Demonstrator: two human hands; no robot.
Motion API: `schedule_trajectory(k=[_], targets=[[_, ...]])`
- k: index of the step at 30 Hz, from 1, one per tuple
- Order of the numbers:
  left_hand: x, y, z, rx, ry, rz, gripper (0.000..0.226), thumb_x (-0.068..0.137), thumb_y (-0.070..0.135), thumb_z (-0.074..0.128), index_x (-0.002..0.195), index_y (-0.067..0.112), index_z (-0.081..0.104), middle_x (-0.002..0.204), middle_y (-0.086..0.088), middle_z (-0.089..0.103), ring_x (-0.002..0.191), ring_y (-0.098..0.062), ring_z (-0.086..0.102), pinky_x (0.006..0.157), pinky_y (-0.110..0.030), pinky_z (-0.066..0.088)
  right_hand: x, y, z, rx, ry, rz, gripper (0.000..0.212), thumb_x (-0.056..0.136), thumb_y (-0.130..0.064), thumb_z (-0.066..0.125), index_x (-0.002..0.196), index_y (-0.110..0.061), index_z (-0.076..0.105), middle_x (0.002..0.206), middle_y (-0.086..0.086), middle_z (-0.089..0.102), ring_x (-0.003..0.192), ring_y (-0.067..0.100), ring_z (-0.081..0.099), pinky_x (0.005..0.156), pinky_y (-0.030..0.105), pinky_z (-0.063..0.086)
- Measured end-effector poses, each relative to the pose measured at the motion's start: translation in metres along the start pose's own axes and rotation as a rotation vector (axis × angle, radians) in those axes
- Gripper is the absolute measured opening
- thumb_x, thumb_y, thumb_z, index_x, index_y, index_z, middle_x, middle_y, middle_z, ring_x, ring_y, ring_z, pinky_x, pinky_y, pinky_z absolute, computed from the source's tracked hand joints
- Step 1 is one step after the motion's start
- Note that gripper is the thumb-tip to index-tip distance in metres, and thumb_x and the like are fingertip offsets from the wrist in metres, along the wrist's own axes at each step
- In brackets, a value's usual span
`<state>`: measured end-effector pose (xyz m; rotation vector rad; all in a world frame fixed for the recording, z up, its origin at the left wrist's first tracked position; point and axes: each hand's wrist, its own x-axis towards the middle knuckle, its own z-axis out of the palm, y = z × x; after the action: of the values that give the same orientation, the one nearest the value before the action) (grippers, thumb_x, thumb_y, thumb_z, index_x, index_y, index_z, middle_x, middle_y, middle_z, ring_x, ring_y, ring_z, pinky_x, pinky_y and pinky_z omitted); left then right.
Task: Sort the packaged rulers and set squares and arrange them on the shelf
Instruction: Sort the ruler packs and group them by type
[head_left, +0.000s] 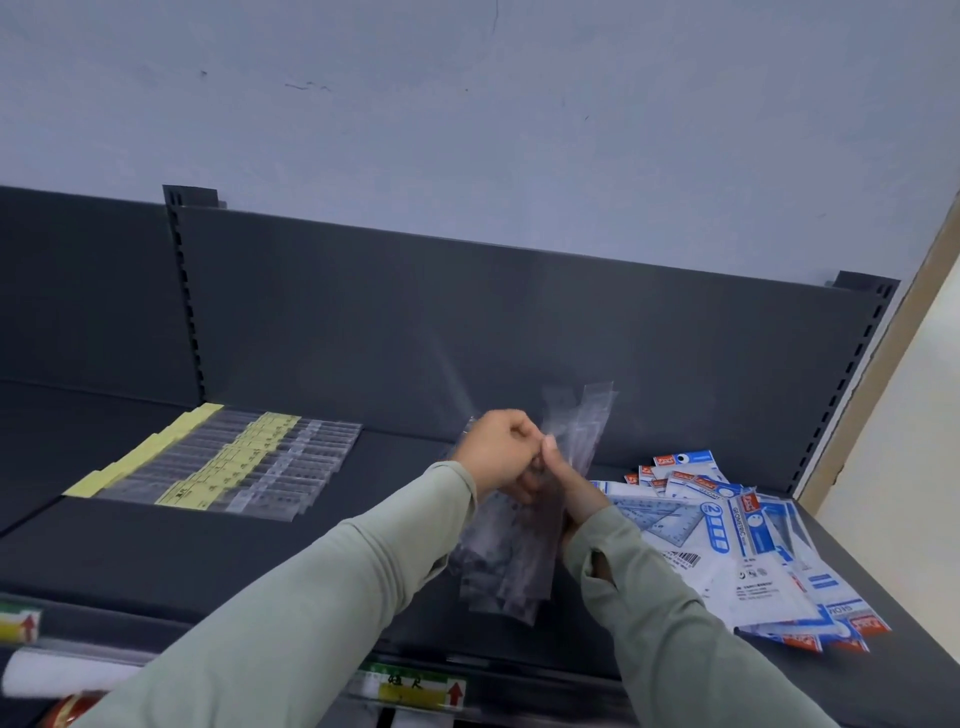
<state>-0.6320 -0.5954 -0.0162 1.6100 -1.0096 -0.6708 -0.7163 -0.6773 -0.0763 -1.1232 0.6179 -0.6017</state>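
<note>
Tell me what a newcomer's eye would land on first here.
First come the two hands at the centre: the left hand and the right hand both grip a blurred bundle of clear ruler packets at the dark shelf. Next come the loose pile of blue-and-white set square packs on the shelf's right end, and the neat row of yellow-labelled rulers lying flat on its left.

Ruler row (234, 462) left on shelf (156, 545), set-square pile (727, 551) right, ruler bundle (514, 566) between
</note>
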Motion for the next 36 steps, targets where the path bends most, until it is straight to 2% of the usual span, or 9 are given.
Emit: schedule_trajectory(k=[5, 8, 13, 18, 22, 26, 30, 34, 36], targets=[[-0.002, -0.001, -0.004, -0.162, -0.118, -0.083, 0.025, 0.094, -0.009, 0.029, 0.1, 0.005, 0.048, 0.084, -0.017, 0.057, 0.055, -0.02, 0.06, 0.049, -0.031, 0.057, -0.001, -0.001, -0.006, 0.005, -0.014, 0.043, 0.062, 0.079, -0.048, 0.06, 0.123, -0.004, 0.061, 0.115, 0.024, 0.065, 0.109, 0.035, 0.062, 0.099, 0.045, 0.047], [0.0, -0.004, -0.006, -0.196, -0.044, -0.112, 0.029, 0.091, -0.011, 0.027, 0.104, 0.006, 0.047, 0.08, -0.014, 0.053, 0.051, -0.022, 0.056, 0.044, -0.029, 0.053, -0.004, -0.002, -0.004, 0.093, -0.003, 0.132, 0.046, 0.095, -0.038, 0.047, 0.11, 0.002, 0.063, 0.1, 0.019, 0.07, 0.079, 0.026, 0.068, 0.08, 0.037, 0.051], [0.005, -0.02, -0.019, 0.208, 0.082, -0.093, 0.026, 0.088, 0.002, 0.036, 0.082, 0.017, 0.056, 0.085, -0.005, 0.062, 0.052, -0.018, 0.048, 0.044, -0.02, 0.032, -0.002, -0.003, -0.01, 0.281, 0.028, 0.183, 0.056, 0.098, -0.04, 0.036, 0.09, 0.005, 0.07, 0.089, 0.023, 0.069, 0.086, 0.033, 0.066, 0.084, 0.042, 0.047], [-0.004, -0.031, -0.023, 0.759, -0.189, -0.083, 0.015, 0.088, 0.018, 0.057, 0.097, 0.015, 0.069, 0.108, -0.003, 0.062, 0.102, -0.023, 0.06, 0.077, -0.02, 0.04, 0.008, -0.003, -0.022, 0.273, 0.177, 0.193, 0.039, 0.098, -0.029, 0.043, 0.099, 0.006, 0.06, 0.097, 0.018, 0.064, 0.086, 0.031, 0.06, 0.077, 0.042, 0.049], [-0.008, -0.042, -0.017, 0.941, -0.278, -0.092, 0.032, 0.084, 0.013, 0.062, 0.115, 0.01, 0.064, 0.12, -0.008, 0.06, 0.11, -0.026, 0.058, 0.082, -0.025, 0.045, 0.018, 0.0, -0.034, -0.013, 0.277, 0.165, 0.042, 0.081, -0.029, 0.069, 0.111, -0.002, 0.058, 0.074, 0.008, 0.072, 0.084, 0.028, 0.062, 0.09, 0.04, 0.05], [-0.009, -0.043, -0.015, 1.004, -0.228, -0.082, 0.036, 0.083, 0.014, 0.064, 0.118, 0.01, 0.06, 0.127, -0.01, 0.055, 0.114, -0.027, 0.054, 0.087, -0.029, 0.044, 0.066, 0.037, -0.081, -0.068, 0.348, 0.173, 0.131, 0.002, -0.033, 0.09, 0.125, -0.002, 0.056, 0.102, 0.016, 0.07, 0.089, 0.033, 0.069, 0.089, 0.05, 0.053], [-0.009, -0.039, -0.014, 1.019, -0.216, -0.127, 0.028, 0.081, 0.016, 0.066, 0.107, 0.005, 0.061, 0.12, -0.013, 0.06, 0.108, -0.028, 0.058, 0.077, -0.029, 0.043, 0.045, 0.021, -0.067, -0.091, 0.402, 0.14, 0.098, 0.033, -0.024, 0.081, 0.124, 0.001, 0.056, 0.11, 0.021, 0.066, 0.092, 0.036, 0.066, 0.09, 0.052, 0.052], [-0.006, -0.041, -0.012, 1.002, -0.214, -0.156, 0.019, 0.078, 0.02, 0.07, 0.094, 0.01, 0.064, 0.111, -0.012, 0.065, 0.101, -0.028, 0.062, 0.077, -0.03, 0.048, 0.085, 0.047, -0.1, -0.105, 0.405, 0.171, 0.12, 0.015, -0.032, 0.089, 0.126, -0.002, 0.055, 0.115, 0.016, 0.065, 0.092, 0.034, 0.067, 0.089, 0.049, 0.052], [-0.005, -0.044, -0.012, 0.972, -0.195, -0.148, 0.024, 0.077, 0.021, 0.072, 0.098, 0.01, 0.065, 0.11, -0.012, 0.063, 0.102, -0.027, 0.061, 0.082, -0.032, 0.05, 0.08, 0.044, -0.094, -0.074, 0.365, 0.182, 0.105, 0.026, -0.033, 0.09, 0.121, -0.001, 0.059, 0.111, 0.012, 0.067, 0.091, 0.03, 0.067, 0.089, 0.044, 0.052]])
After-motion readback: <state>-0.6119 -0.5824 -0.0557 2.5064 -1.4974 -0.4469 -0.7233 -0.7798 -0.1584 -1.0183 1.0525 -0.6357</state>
